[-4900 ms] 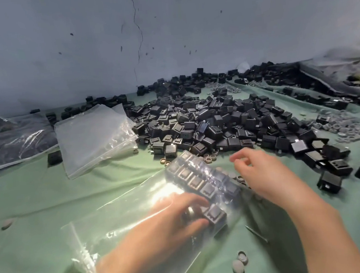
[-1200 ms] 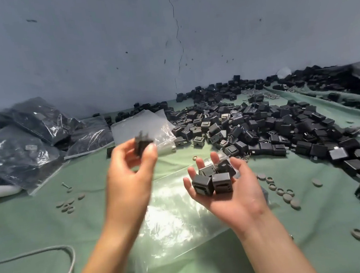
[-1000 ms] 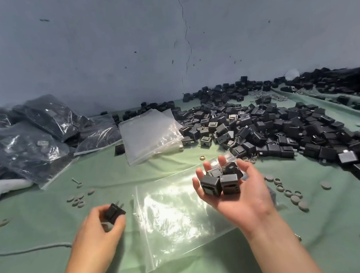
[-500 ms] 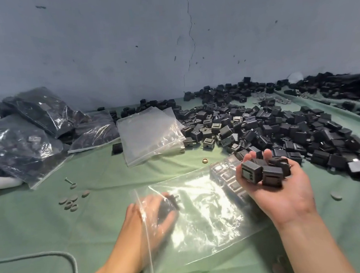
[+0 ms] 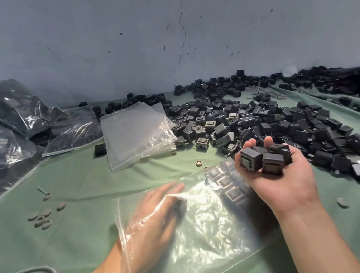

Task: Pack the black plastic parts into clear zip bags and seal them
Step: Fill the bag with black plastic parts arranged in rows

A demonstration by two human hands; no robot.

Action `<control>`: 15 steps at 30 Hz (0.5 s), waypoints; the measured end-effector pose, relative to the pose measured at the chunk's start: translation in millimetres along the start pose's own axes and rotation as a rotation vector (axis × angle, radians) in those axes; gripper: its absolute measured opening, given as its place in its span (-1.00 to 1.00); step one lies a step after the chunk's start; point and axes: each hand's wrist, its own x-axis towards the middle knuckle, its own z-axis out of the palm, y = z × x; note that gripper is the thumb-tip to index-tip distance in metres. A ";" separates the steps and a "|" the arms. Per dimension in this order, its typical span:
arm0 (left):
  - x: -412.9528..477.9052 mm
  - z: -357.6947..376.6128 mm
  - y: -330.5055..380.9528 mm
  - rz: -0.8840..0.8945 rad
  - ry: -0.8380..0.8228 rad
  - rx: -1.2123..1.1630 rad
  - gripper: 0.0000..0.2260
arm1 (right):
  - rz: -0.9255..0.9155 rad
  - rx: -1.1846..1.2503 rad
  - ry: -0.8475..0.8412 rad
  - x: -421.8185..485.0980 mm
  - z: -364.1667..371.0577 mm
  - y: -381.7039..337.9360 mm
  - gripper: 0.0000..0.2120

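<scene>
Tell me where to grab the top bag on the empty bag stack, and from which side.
Best pinch its near left corner, coming from the front. The empty bag stack lies flat, that corner borders bare green cloth, and loose black parts crowd its right side.

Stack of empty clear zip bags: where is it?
The stack of clear zip bags lies left of centre in the head view, between filled zip bags and the pile of black plastic parts.

An open bag (image 5: 207, 234) is laid nearest, the left hand (image 5: 153, 217) inside it, the right hand (image 5: 285, 186) with a handful of parts (image 5: 261, 159) held over its right end; the loose pile (image 5: 260, 118) is heaped behind, filled bags (image 5: 11, 133) leftward.
</scene>
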 end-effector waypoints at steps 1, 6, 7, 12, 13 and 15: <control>-1.0 0.7 -1.1 -0.012 0.015 -0.029 -0.62 | 0.000 0.004 0.000 1.9 1.5 0.0 -0.83; -4.5 -0.6 -4.6 -0.048 0.122 0.038 -0.62 | 0.020 0.031 0.006 8.6 8.1 2.6 -0.85; -4.0 -2.5 -2.7 -0.035 0.128 0.055 -0.65 | 0.019 0.032 0.005 9.8 9.4 3.6 -0.83; -2.2 -2.3 3.8 -0.026 -0.063 0.127 -0.54 | 0.030 -0.004 0.028 16.4 15.0 6.0 -0.84; -2.6 -0.2 2.8 -0.031 -0.087 0.171 -0.51 | 0.034 -0.009 0.035 18.0 16.1 5.6 -0.85; 0.6 3.1 0.2 -0.038 -0.101 0.230 -0.62 | 0.038 -0.006 0.050 21.4 17.1 4.0 -0.86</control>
